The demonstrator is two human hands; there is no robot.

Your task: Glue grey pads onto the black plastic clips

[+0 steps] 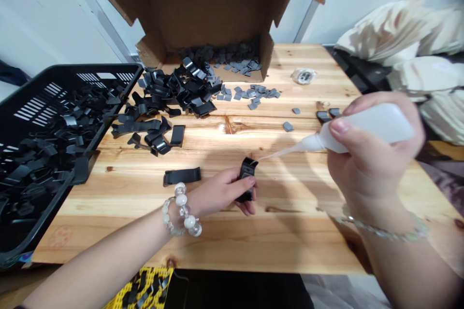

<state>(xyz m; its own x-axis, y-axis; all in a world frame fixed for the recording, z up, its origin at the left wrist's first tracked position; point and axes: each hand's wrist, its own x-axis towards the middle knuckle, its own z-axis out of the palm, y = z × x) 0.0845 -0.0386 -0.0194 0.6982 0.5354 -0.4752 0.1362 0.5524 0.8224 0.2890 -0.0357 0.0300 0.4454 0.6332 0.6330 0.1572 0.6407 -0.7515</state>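
Observation:
My left hand (232,190) pinches a black bent clip (248,172) upright over the wooden table, thumb across its front. In my right hand (373,149) is a white squeeze bottle (377,128), tipped to the left. Its long thin nozzle (290,148) reaches the top end of the clip; I cannot tell whether the tip touches it. Left of my left hand lies another black clip (181,176). Two small grey pads (288,127) rest on the table beyond the nozzle, with a pair of dark pieces (328,115) near the bottle.
A cardboard box (217,5) lies open at the back, grey pads (242,65) spilling from it. Beside it is a heap of black clips (177,87). A black crate (68,193) of clips stands left. A clear roll (303,76) and stacked cream cloth (384,29) are right.

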